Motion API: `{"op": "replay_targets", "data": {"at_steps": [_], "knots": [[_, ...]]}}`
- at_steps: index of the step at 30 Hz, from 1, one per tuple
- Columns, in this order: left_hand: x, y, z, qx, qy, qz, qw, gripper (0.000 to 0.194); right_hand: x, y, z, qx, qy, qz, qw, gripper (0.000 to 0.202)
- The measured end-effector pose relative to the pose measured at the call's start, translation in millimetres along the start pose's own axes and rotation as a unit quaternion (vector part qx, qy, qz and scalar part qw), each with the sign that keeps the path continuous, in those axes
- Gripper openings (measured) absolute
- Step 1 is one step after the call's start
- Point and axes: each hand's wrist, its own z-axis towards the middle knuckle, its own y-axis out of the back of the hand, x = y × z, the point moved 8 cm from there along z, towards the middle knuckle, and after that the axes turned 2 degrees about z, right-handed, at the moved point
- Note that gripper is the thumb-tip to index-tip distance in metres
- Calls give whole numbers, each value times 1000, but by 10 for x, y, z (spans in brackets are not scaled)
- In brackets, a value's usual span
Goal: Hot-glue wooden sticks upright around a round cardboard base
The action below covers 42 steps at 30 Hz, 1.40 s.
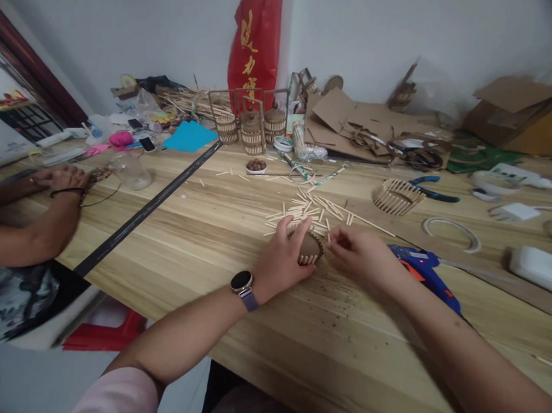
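Note:
My left hand [282, 259], with a watch on its wrist, curves around a small round cardboard base [310, 248] edged with short upright wooden sticks. Its thumb and fingers hold the rim from both sides. Just to the right, my right hand [360, 250] is closed in a pinch on a short wooden stick [328, 229], whose lower end is hidden by the fingers. Many loose short sticks [299, 208] lie heaped beyond my hands. A blue hot glue gun [430, 275] rests beside my right forearm, partly covered by it.
A ring of sticks [397, 197] lies near blue-handled pliers [436, 190]. Several small stick baskets [253, 139] stand farther back before a red bag [257, 45]. Cardboard scraps [350, 118] and a white power strip [546, 271] are at right. Another person's clasped hands [63, 179] rest at left.

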Motion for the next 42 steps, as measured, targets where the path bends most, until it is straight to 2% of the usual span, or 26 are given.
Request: {"op": "replay_targets", "data": {"at_steps": [4,10,29,42], "knots": [[-5,-7,12,-5,-20,-15,1000,96,53,-83,-143,34,38,87,995,16],[-11,-9,15,-7,-30,-16,999,94,115,-133,-142,34,60,131,989,14],[-1,-6,22,7,-10,-11,1000,98,163,-185,-143,22,125,141,982,10],[-10,-4,28,8,-16,-19,1000,98,155,-196,-138,23,131,138,981,11]]}}
